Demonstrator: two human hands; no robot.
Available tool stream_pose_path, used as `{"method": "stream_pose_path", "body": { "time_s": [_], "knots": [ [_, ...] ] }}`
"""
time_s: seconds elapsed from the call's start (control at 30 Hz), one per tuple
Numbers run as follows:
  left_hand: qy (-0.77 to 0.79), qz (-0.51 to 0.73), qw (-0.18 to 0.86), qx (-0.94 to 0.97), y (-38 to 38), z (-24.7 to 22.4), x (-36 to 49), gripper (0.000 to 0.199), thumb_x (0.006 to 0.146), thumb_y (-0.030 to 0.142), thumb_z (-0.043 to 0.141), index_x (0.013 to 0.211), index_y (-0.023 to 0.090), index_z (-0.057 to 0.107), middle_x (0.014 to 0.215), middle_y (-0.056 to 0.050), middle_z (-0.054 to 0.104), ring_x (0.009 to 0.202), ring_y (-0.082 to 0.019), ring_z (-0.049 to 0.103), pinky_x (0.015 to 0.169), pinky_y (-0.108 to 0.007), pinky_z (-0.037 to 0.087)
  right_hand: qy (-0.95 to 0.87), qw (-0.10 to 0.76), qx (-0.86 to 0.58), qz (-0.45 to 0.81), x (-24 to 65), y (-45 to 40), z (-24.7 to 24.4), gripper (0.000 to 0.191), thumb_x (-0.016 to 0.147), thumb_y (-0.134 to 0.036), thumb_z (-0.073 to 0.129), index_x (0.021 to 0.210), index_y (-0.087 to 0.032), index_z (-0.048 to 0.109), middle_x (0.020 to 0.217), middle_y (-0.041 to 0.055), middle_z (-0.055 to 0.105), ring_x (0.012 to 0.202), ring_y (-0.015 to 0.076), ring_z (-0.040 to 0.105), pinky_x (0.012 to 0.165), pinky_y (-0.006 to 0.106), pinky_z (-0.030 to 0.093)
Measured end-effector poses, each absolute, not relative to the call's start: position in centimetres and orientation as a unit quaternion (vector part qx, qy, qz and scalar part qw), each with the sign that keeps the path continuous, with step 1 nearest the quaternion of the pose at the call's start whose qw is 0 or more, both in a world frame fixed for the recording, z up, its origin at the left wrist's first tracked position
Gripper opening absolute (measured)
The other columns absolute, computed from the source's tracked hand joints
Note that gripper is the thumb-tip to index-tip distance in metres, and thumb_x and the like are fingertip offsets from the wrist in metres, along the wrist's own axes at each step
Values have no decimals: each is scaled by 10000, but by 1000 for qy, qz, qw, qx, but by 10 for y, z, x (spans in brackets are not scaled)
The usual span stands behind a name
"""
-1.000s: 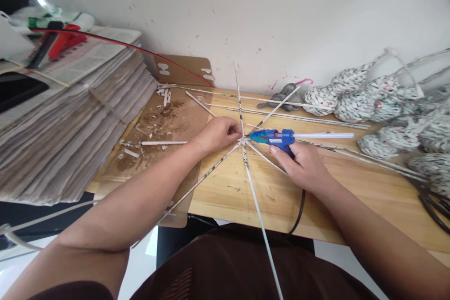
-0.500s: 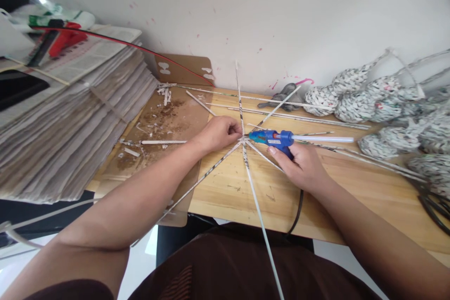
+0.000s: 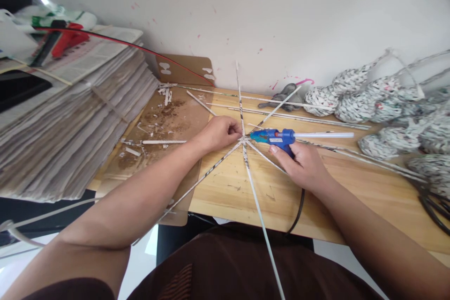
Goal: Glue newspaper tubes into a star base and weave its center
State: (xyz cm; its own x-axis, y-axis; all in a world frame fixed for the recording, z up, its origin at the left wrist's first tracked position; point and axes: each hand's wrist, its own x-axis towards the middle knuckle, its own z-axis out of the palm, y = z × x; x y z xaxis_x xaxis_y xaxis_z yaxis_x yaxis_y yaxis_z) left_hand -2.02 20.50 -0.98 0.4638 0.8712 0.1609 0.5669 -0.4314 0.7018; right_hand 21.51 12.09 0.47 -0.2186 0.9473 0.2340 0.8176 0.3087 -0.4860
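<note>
Several rolled newspaper sticks (image 3: 256, 197) cross at one centre and spread out like a star over the table. Just left of that crossing, my left hand (image 3: 222, 132) is closed in a pinch on a paper stick (image 3: 163, 142) that runs leftward beneath the wrist; the fingertips are partly hidden. My right hand (image 3: 307, 167) grips the handle of a blue hot glue gun (image 3: 276, 137). Its nozzle points left at the crossing, very near it. From the gun's back end sticks out a clear glue stick (image 3: 323, 135). A black cord (image 3: 300, 213) hangs down below the handle.
A tall stack of newspapers (image 3: 108, 117) stands left, with a red-handled tool (image 3: 68, 42) on top. A brown board (image 3: 183, 173) carries paper scraps. Braided paper bundles (image 3: 372, 98) lie at right by the wall. Loose paper sticks (image 3: 302, 117) lie along the wooden table (image 3: 225, 197).
The glue gun and my right hand have shifted very slightly to the right, the nozzle drawing a little back from the crossing. My left hand stays in place.
</note>
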Motion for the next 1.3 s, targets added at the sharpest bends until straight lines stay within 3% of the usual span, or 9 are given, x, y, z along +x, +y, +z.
{"method": "stream_pose_path", "body": {
  "time_s": [0.9,1.1,1.3],
  "knots": [
    [457,251,293,801,205,-11,-19,138,715,259,589,734,154,677,686,-12,656,590,-102,532,552,-208,381,-764,271,-566,150,217,118,6,287,898,-412,507,770,-180,618,591,2,569,533,135,496,547,259,361],
    [452,261,291,802,205,-12,-19,127,711,252,593,724,158,677,684,-10,658,592,-101,532,548,-207,380,-772,257,-563,144,216,118,4,336,889,-424,515,658,-184,557,541,-10,509,500,124,447,528,267,318],
    [454,261,290,801,205,-13,-18,130,704,250,590,718,154,677,672,-10,654,585,-101,530,539,-205,377,-757,263,-572,176,215,120,4,329,904,-437,489,753,-174,617,562,-5,532,530,138,477,543,270,330]
  ]
}}
